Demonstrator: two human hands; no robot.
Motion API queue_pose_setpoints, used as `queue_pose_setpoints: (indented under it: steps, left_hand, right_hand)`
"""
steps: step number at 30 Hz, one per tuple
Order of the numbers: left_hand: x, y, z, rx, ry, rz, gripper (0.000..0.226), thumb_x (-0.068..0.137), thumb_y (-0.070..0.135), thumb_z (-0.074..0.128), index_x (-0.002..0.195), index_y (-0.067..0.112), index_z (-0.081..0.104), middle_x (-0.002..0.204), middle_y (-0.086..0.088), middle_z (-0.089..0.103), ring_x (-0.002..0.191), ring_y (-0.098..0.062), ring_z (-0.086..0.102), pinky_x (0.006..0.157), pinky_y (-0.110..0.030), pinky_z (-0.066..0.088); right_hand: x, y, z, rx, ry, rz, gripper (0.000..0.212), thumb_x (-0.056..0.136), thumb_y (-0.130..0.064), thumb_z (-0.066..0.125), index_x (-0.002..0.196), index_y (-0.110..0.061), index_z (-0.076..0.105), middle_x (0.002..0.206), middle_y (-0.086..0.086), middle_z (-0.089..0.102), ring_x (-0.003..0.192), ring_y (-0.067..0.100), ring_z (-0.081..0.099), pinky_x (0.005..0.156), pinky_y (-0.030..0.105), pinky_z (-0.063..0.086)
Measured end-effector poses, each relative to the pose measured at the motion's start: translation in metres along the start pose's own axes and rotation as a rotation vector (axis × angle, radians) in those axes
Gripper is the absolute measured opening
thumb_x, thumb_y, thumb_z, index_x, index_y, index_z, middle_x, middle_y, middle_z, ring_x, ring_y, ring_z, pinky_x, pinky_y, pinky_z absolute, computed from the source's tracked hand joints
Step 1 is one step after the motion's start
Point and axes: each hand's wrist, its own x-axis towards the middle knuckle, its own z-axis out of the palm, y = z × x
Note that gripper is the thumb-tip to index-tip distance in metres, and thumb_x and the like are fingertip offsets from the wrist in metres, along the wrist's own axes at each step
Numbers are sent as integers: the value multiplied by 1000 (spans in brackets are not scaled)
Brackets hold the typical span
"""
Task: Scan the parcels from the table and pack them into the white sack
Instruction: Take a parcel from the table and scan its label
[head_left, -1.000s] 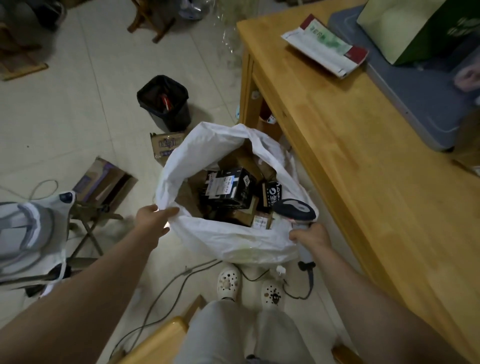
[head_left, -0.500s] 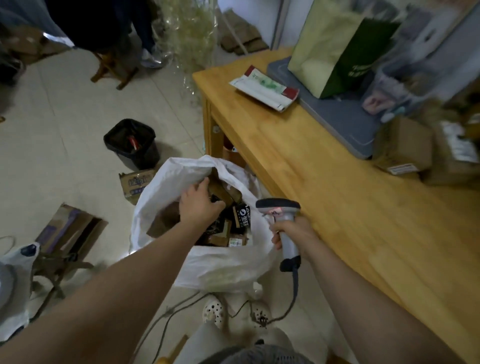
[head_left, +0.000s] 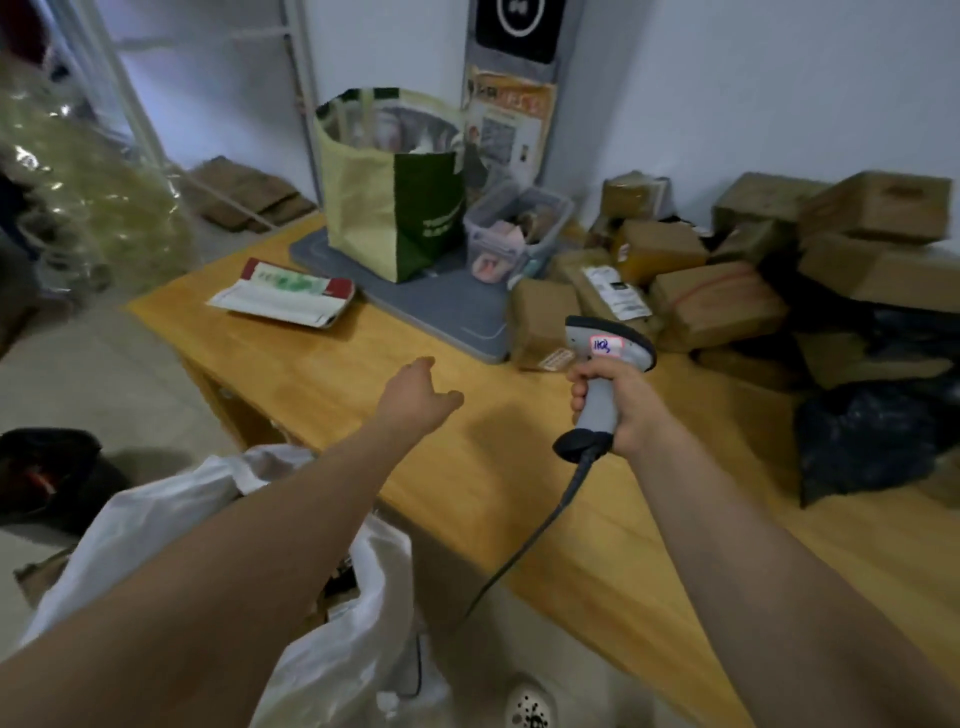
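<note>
Above the wooden table (head_left: 322, 374), the left hand (head_left: 415, 400) is loose-fingered and empty, with cardboard parcels (head_left: 717, 306) piled on the table beyond it (not touching). The right hand (head_left: 623, 402) grips a barcode scanner (head_left: 605, 358). The white sack (head_left: 156, 519) stands beside the table.

Left hand (head_left: 415, 397) above table (head_left: 363, 374), near its front edge. Sack (head_left: 156, 519) on floor behind and below that hand, under the forearm. Flat packet (head_left: 285, 293) on table ahead-left of it. Mat (head_left: 452, 306) straight ahead; tote (head_left: 389, 208) stands on mat, tub (head_left: 514, 228) just right of tote. Right hand (head_left: 618, 402) to the right, holding scanner (head_left: 602, 374). Nearest parcel (head_left: 540, 322) just beyond scanner, against mat's right edge. Parcel heap (head_left: 727, 306) ahead-right, back to wall. Plastic bag (head_left: 872, 441) on table right of right hand.
</note>
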Motion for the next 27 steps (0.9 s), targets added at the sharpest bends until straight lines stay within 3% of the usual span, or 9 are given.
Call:
queue_pose_setpoints:
  steps: [5, 8, 12, 15, 19, 21, 23, 25, 27]
  left_hand:
    - [48, 82, 53, 135, -14, 16, 69, 86, 44, 66, 135, 3, 41, 131, -17, 50, 117, -33, 51, 86, -38, 47]
    - [84, 122, 86, 204, 9, -42, 67, 85, 49, 64, 129, 4, 42, 130, -20, 46, 122, -36, 43, 92, -43, 43]
    - [138, 156, 129, 197, 95, -317, 117, 65, 66, 72, 147, 4, 16, 147, -21, 23, 137, -37, 22, 109, -46, 27]
    - [172, 167, 155, 220, 94, -496, 150, 47, 76, 75, 150, 3, -6, 156, -22, 5, 144, -37, 8, 114, -51, 17]
    - [190, 164, 177, 292, 190, -533, 157, 42, 72, 81, 149, -1, -8, 150, -22, 19, 139, -37, 21, 111, -48, 23]
    - [185, 161, 171, 273, 216, -523, 153, 44, 70, 81, 149, -1, -4, 147, -22, 23, 137, -37, 24, 110, -47, 25]
    - [175, 155, 156, 132, 153, -546, 138, 45, 72, 74, 149, 2, 16, 144, -21, 31, 134, -37, 31, 107, -49, 34]
    - [156, 154, 135, -280, 22, -556, 103, 51, 66, 70, 134, 10, 48, 124, -17, 59, 112, -34, 59, 90, -51, 52]
    - [129, 153, 116, -698, -71, -564, 55, 69, 53, 69, 111, 18, 61, 91, -11, 74, 78, -28, 73, 68, -46, 60]
  right_hand:
    - [34, -40, -65, 87, 51, -11, 17, 87, -7, 54, 71, -7, 50, 55, 4, 47, 40, 13, 43, 38, 17, 38]
    - [58, -55, -94, 109, 54, 1, 5, 83, -5, 56, 78, -4, 55, 58, 6, 48, 40, 13, 43, 38, 18, 40]
    - [89, -61, -123, 108, 28, 70, 18, 78, -8, 65, 95, -2, 61, 59, 6, 53, 44, 13, 47, 41, 21, 42]
    - [106, -59, -136, 122, 3, 118, 18, 75, -11, 69, 91, -5, 63, 58, 5, 56, 44, 13, 49, 42, 21, 44]
    - [116, -55, -147, 136, 7, 133, 11, 76, -10, 70, 81, -7, 60, 53, 5, 55, 41, 14, 49, 41, 21, 43]
    - [114, -53, -151, 106, 3, 121, 11, 77, -8, 71, 79, -8, 60, 54, 5, 55, 42, 14, 49, 42, 21, 43]
    - [107, -51, -153, 76, 0, 97, 12, 77, -8, 73, 81, -6, 62, 56, 7, 57, 43, 16, 51, 43, 23, 45]
    - [96, -49, -152, 86, -24, 75, 16, 77, -7, 74, 89, -2, 65, 60, 9, 59, 46, 18, 55, 46, 25, 48]
    - [83, -45, -146, 108, -66, 55, 21, 78, -5, 71, 98, -1, 68, 63, 11, 62, 51, 22, 60, 50, 28, 52]
